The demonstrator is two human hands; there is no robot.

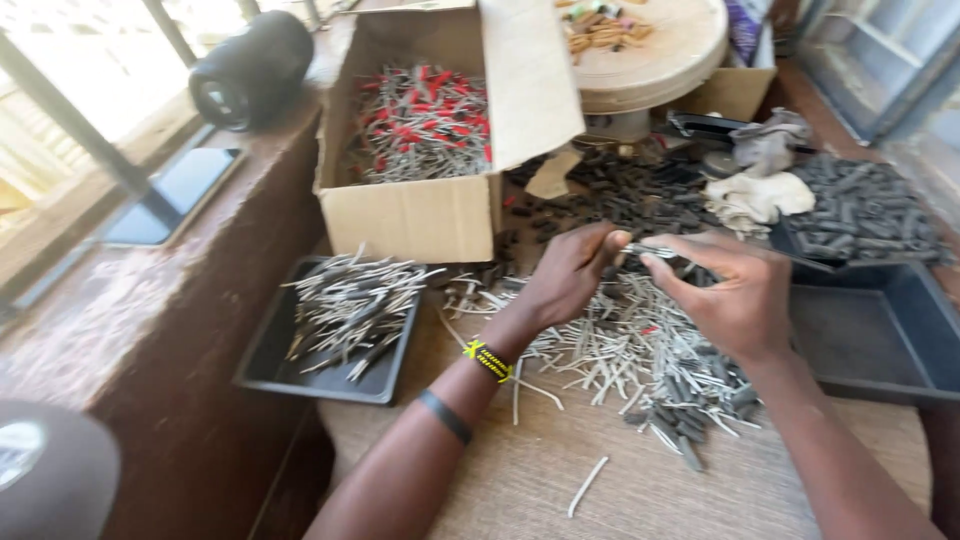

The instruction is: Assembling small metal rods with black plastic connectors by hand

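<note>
My left hand (570, 272) and my right hand (730, 290) meet over a loose heap of thin grey metal pins (620, 350) on the table. Between the fingertips of both hands sits one small grey pin piece (645, 250), blurred, pinched from each side. A yellow-and-black band (488, 360) and a dark band are on my left wrist. Dark grey sleeves (690, 395) lie mixed into the heap under my right hand.
A black tray (262, 360) of sorted pins sits at the left. A cardboard box (420, 215) with red-tipped pins stands behind it. More dark pieces fill a tray (865, 210) at the right, above a black bin (870, 340). Rags (760, 195), a round stool top (660, 50), a phone (170, 195), a black speaker (250, 70).
</note>
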